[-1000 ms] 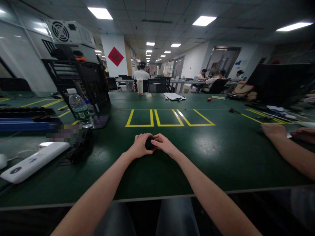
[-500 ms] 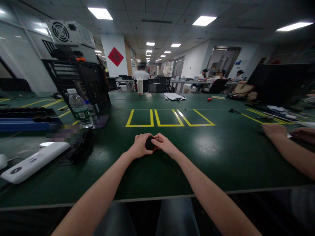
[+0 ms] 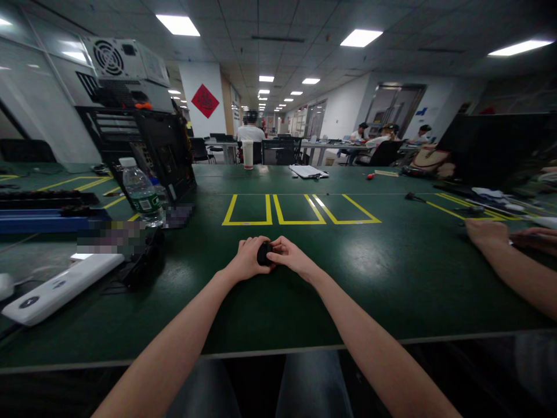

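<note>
Between my two hands, just above or on the green table [image 3: 278,313], is a small black rounded object [image 3: 263,253]; its kind I cannot make out. My left hand [image 3: 251,258] is closed around its left side, fingers over the top and thumb underneath. From the other side, my right hand [image 3: 287,255] pinches at its right edge, with the thumb on the near face. Both hands hide much of the object. Beyond them, yellow tape outlines [image 3: 298,222] mark the tabletop.
At left stand a water bottle [image 3: 141,194], an open computer case [image 3: 165,151] and a white power strip [image 3: 65,287]. Further back are a cup [image 3: 248,155] and a clipboard [image 3: 308,172]. A co-worker's hand [image 3: 487,230] rests on the table at right.
My right thumb has shifted slightly on the black object. Otherwise my hands and the object stay in nearly the same place.
</note>
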Motion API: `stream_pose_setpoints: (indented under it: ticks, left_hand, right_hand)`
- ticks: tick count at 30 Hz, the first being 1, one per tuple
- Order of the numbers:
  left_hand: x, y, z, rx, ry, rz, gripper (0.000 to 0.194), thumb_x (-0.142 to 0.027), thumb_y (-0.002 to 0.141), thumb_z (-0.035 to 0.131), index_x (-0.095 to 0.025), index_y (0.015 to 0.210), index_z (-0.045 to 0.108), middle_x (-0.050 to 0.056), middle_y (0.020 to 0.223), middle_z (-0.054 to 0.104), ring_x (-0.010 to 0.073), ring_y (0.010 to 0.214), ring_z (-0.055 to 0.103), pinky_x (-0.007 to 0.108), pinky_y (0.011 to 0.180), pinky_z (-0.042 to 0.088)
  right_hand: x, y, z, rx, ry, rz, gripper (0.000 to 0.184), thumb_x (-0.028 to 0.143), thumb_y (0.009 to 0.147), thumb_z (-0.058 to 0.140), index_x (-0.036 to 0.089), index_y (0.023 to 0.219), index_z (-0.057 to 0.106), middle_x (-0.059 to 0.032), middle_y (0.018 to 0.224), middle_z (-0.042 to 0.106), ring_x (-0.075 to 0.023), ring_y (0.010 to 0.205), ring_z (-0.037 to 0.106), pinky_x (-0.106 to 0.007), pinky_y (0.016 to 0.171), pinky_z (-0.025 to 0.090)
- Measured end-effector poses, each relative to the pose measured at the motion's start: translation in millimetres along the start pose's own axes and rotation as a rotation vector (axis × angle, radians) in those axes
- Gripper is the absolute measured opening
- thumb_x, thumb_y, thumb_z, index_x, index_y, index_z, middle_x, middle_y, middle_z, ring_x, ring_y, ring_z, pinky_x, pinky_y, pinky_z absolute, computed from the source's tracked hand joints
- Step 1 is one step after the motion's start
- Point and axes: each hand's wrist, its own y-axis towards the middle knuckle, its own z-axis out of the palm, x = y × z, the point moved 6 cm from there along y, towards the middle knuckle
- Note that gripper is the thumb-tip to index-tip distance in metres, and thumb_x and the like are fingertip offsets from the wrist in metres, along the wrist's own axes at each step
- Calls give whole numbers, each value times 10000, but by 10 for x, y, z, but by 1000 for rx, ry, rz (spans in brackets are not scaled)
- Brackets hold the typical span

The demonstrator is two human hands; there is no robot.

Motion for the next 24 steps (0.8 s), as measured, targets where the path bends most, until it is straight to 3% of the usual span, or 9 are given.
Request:
stream_pose_setpoints:
  ticks: [10, 16, 24]
  left_hand:
    - [15, -5, -9, -5, -24, 25, 577, -362, 588, 653, -235, 1087, 392, 31, 1013, 511, 228, 909, 467, 361, 800, 311]
    - [12, -8, -11, 6, -15, 18, 539, -346, 600, 644, -234, 1068, 402, 26, 995, 517, 227, 892, 470, 361, 792, 314]
    - [26, 9, 5, -15, -5, 32, 565, -364, 584, 652, -231, 1071, 398, 27, 988, 516, 229, 890, 467, 358, 791, 307]
  right_hand:
    - [-45, 16, -4, -56, -17, 74, 312, 370, 693, 576, 196, 938, 494, -48, 975, 534, -183, 899, 520, -341, 740, 464]
    - [-4, 7, -7, 5, -26, -23, 368, 296, 632, 652, 205, 942, 477, -25, 974, 534, -175, 947, 504, -350, 808, 425]
    - [-54, 44, 18, -34, 7, 12, 320, 389, 701, 562, 195, 939, 474, -39, 918, 555, -161, 865, 531, -330, 732, 450]
